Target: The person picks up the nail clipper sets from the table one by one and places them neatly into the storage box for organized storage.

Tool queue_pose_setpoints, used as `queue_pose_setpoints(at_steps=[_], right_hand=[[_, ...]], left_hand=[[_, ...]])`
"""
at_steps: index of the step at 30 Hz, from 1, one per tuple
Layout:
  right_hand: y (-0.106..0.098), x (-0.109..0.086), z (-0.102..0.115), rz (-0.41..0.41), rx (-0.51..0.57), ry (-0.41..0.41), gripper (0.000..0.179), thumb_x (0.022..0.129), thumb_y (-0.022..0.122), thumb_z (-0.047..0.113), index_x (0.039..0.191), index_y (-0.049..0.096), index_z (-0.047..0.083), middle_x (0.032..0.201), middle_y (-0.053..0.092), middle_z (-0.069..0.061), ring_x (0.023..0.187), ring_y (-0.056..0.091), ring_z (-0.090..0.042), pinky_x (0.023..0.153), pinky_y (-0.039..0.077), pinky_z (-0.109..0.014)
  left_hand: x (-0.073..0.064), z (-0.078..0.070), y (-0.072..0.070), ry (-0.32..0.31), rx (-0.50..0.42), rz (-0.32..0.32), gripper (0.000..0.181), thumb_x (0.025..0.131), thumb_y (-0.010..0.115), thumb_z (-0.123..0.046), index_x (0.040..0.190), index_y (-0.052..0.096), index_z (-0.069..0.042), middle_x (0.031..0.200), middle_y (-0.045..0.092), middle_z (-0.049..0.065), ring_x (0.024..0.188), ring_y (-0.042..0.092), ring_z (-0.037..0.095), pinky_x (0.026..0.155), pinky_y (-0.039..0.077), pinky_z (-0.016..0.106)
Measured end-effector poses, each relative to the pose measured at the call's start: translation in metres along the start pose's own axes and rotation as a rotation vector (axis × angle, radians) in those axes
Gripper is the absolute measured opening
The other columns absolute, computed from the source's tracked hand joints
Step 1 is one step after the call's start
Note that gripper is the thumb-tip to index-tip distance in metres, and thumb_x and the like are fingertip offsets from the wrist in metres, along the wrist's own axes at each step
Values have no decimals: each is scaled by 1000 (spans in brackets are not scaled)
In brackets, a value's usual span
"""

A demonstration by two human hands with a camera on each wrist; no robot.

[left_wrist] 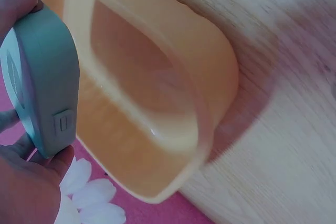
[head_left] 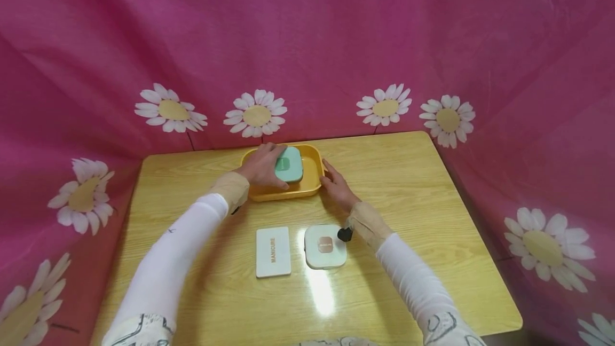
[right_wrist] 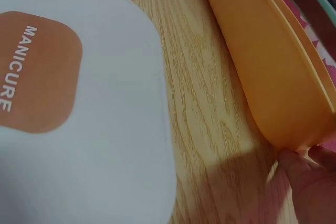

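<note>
My left hand (head_left: 263, 167) grips a mint-green rounded square case (head_left: 290, 164) by its edges, over the left part of a yellow-orange plastic basket (head_left: 313, 170). In the left wrist view the green case (left_wrist: 55, 77) is tilted, its small clasp showing, with thumb and fingers on opposite edges. My right hand (head_left: 338, 188) touches the basket's right end with fairly straight fingers. The right wrist view shows its fingertips (right_wrist: 291, 160) against the end of the basket (right_wrist: 273, 56).
Nearer on the wooden table (head_left: 394, 175) lie a flat white box (head_left: 273, 260) lettered MANICURE and a white rounded square case (head_left: 313, 258) with a brown label. A pink daisy-print cloth (head_left: 317, 41) hangs behind the table and along its sides.
</note>
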State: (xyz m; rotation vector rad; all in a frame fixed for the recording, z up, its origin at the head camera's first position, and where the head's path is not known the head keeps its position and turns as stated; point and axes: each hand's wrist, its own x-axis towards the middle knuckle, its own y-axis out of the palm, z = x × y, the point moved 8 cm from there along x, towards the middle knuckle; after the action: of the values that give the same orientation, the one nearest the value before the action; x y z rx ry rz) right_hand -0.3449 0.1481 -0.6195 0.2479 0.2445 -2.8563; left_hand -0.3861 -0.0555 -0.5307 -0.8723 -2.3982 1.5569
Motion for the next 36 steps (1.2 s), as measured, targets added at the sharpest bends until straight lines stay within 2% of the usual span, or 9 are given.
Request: queue_pose_setpoints(at_steps=[6, 13, 15, 17, 22, 24, 28, 32, 36], right_hand=[[1, -1, 1, -14, -14, -19, 62, 113, 38, 7, 169, 12, 10, 165, 32, -28, 149, 42, -38, 121, 36, -48], [5, 2, -2, 4, 176, 22, 61, 114, 35, 7, 170, 11, 15, 165, 32, -27, 149, 41, -36, 121, 35, -45], [5, 2, -2, 6, 184, 19, 62, 114, 36, 7, 170, 11, 14, 165, 32, -28, 149, 41, -36, 121, 35, -45], [3, 3, -3, -6, 146, 13, 62, 114, 37, 8, 170, 11, 13, 164, 34, -28, 148, 43, -36, 120, 37, -45], [4, 0, -8, -8, 221, 35, 62, 114, 37, 8, 170, 11, 14, 166, 31, -25, 149, 42, -34, 120, 36, -44], [5, -1, -10, -1, 222, 35, 62, 114, 37, 8, 170, 11, 14, 168, 29, -24, 151, 39, -32, 121, 34, -43], [4, -4, -11, 0, 140, 32, 61, 114, 38, 11, 170, 13, 15, 169, 28, -20, 155, 33, -28, 124, 30, -42], [4, -5, -9, -5, 96, 34, 61, 115, 40, 14, 170, 14, 17, 170, 28, -18, 156, 30, -26, 125, 28, -42], [3, -4, -6, -7, 123, 22, 61, 114, 39, 12, 170, 14, 15, 170, 28, -19, 155, 31, -27, 125, 28, -43]], left_hand=[[13, -1, 12, -17, -18, 5, 117, 73, 95, -45, 165, 31, -11, 154, 41, 21, 133, 43, 36, 110, 45, 50], [26, -6, 21, -31, 3, -10, 119, 70, 96, -47, 164, 33, -10, 150, 44, 21, 131, 45, 35, 111, 44, 48], [29, -7, 22, -39, -1, -7, 120, 69, 97, -47, 164, 33, -10, 149, 44, 21, 130, 45, 35, 110, 45, 49], [32, -7, 26, -46, 6, -1, 120, 69, 97, -47, 164, 33, -11, 150, 44, 21, 130, 46, 36, 111, 45, 49], [39, -5, 38, -51, 28, 11, 118, 70, 97, -47, 163, 34, -10, 153, 44, 22, 135, 44, 38, 115, 41, 49], [42, -4, 44, -49, 28, 15, 117, 70, 97, -45, 162, 36, -10, 153, 44, 23, 137, 43, 39, 116, 41, 49], [46, -4, 55, -31, 28, 12, 112, 69, 99, -40, 160, 39, -9, 151, 45, 25, 138, 42, 40, 115, 42, 50], [50, -10, 59, -29, 31, 0, 108, 71, 97, -37, 159, 40, -8, 151, 45, 25, 137, 43, 40, 113, 43, 50], [52, -17, 63, -50, 12, 1, 108, 73, 96, -36, 160, 39, -8, 152, 44, 24, 138, 42, 39, 114, 44, 49]])
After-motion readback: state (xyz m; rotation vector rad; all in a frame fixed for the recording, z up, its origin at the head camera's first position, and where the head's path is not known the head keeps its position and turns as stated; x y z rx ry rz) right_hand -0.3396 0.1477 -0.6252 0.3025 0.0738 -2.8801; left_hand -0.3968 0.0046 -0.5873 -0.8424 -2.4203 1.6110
